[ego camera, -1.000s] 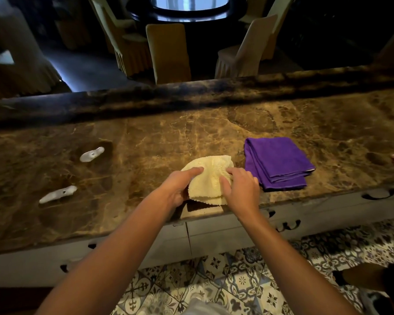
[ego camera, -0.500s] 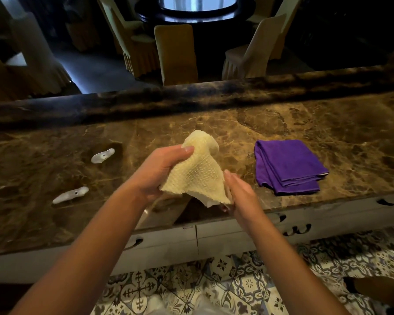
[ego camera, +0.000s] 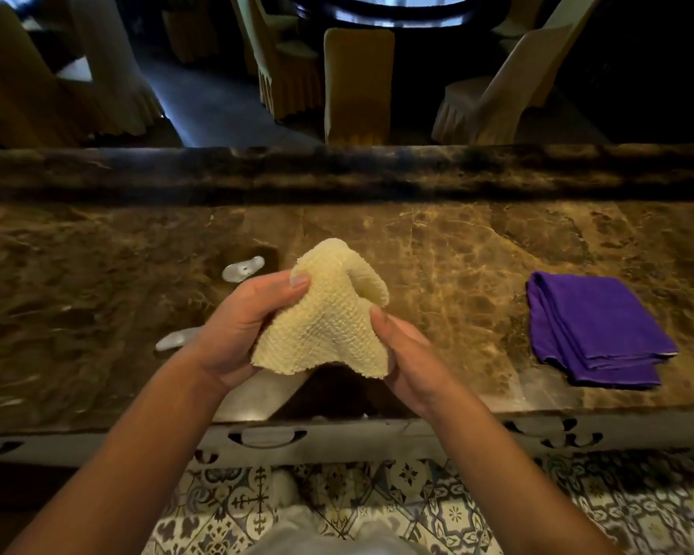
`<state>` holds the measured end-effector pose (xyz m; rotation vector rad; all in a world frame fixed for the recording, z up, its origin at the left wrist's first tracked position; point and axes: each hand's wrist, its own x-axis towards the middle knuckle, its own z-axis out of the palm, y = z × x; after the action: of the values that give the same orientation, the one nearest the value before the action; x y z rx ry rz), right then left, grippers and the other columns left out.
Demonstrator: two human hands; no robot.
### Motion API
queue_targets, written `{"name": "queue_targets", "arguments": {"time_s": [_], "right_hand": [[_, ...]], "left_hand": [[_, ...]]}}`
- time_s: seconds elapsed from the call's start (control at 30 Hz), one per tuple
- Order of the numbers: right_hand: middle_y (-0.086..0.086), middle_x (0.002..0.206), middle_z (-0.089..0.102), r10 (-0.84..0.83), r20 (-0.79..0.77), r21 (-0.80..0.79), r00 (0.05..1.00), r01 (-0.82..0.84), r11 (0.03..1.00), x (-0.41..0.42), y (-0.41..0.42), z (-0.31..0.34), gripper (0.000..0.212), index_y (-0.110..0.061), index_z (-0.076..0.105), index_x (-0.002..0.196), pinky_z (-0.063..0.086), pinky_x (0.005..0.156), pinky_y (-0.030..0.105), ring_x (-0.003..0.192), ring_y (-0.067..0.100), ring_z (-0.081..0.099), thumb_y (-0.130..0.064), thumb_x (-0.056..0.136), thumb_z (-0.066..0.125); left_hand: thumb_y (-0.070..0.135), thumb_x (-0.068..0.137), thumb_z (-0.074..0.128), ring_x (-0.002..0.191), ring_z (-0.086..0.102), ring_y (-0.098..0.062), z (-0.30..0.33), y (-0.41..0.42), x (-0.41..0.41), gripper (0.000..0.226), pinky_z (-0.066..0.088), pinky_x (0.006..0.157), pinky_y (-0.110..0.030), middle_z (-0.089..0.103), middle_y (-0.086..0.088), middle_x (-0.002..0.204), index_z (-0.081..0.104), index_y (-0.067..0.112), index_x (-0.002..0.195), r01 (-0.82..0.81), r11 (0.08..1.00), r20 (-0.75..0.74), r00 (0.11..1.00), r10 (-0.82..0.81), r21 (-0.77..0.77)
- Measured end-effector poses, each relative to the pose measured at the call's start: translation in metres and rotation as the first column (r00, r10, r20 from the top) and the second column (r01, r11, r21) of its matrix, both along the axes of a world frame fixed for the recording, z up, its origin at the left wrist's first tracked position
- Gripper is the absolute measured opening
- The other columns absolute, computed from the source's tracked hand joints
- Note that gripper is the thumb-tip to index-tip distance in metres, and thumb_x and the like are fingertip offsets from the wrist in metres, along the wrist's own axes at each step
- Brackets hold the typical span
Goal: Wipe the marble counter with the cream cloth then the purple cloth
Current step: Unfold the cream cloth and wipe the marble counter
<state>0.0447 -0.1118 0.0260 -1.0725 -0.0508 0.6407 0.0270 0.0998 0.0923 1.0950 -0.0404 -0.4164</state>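
Both hands, left hand point(ego camera: 237, 334) and right hand point(ego camera: 413, 362), each grip closed on the bunched cream waffle-weave cloth point(ego camera: 329, 314), hold it above the brown marble table point(ego camera: 457, 250). The folded purple cloth point(ego camera: 593, 326) lies at 3 o'clock. Judged: preparing the first wipe; next, press the cloth flat down.
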Motion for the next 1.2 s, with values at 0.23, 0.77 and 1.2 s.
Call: {"name": "queue_targets", "arguments": {"time_s": [0.23, 0.77, 1.2], "right_hand": [[-0.002, 0.122, 0.078, -0.117, 0.183, -0.295, 0.976, 0.168, 0.941, 0.021, 0.071, 0.009, 0.032, -0.031, 0.073, 0.125, 0.057, 0.097, 0.040, 0.114, 0.018, 0.074, -0.044, 0.096, 0.067], [0.016, 0.116, 0.078, -0.304, -0.159, 0.073, 0.939, 0.319, 0.945, 0.059, 0.153, 0.007, 0.035, -0.011, 0.081, 0.111, 0.063, 0.083, 0.037, 0.104, 0.027, 0.077, -0.024, 0.079, 0.082], [-0.007, 0.102, 0.082, -0.051, 0.145, -0.483, 0.988, 0.116, 0.868, 0.078, 0.146, 0.021, 0.038, -0.041, 0.080, 0.102, 0.059, 0.069, 0.018, 0.093, 0.008, 0.078, -0.070, 0.085, 0.061]], "left_hand": [[0.029, 0.090, 0.062, 0.094, 0.078, -0.022, -0.016, 0.079, 0.012, 0.032, 0.062, 0.074, -0.031, 0.079, -0.011, 0.106, 0.080, 0.012, 0.110, -0.109, 0.993, -0.063, 0.992, 0.106, -0.037], [0.046, 0.094, 0.066, 0.053, 0.065, -0.027, -0.061, 0.167, 0.059, 0.034, 0.054, 0.048, -0.033, 0.074, -0.020, 0.085, 0.076, 0.020, 0.115, -0.183, 0.954, -0.097, 0.973, 0.211, 0.239], [0.037, 0.096, 0.066, 0.079, 0.078, -0.019, -0.061, 0.172, 0.064, 0.024, 0.059, 0.058, -0.024, 0.081, -0.011, 0.097, 0.079, 0.021, 0.109, -0.264, 0.931, 0.031, 0.964, 0.265, 0.253]]}}
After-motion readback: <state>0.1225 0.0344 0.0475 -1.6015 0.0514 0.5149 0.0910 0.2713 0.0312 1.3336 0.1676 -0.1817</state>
